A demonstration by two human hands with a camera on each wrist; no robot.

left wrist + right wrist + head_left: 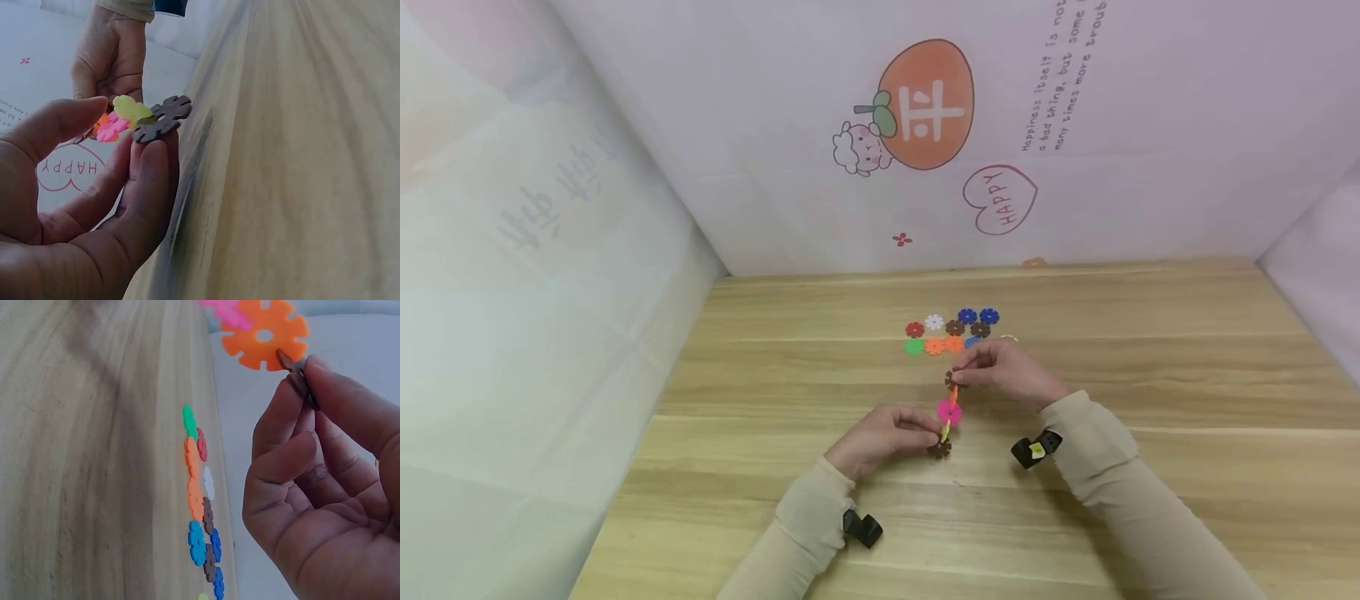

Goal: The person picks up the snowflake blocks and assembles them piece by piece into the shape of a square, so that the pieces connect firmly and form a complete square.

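Chain of notched flower-shaped discs (pixel 949 412) held between left grip (pixel 883 435) and right grip (pixel 1017 375)

A person in pale sleeves (pixel 1097 454) holds the chain raised above a wooden desk (pixel 760 367). The left grip pinches its near end, by a brown disc (pixel 178 107) joined to a yellow-green disc (pixel 131 109). Toward the right grip follow a pink disc (pixel 114 127) and an orange disc (pixel 247 345). The right grip pinches a second brown disc (pixel 297 379), its edge meeting the orange one's rim.

The step in hand seems to be fitting that second brown disc onto the chain; whether it is fully seated is unclear. The next move probably calls for a steady left grip and slots kept aligned.

Just beyond the right grip, mostly to its left, loose discs (pixel 934 322) lie on the desk: green, red, white, orange, brown and blue.

On the wall sheet (pixel 805 217) beyond both grips, a heart (pixel 1000 200) reads "HAPPY". Farther right, cut-off lettering (pixel 1052 92) reads "Happiness itself is not", "a bad thing, but some", "many times more troub". No brand is legible.
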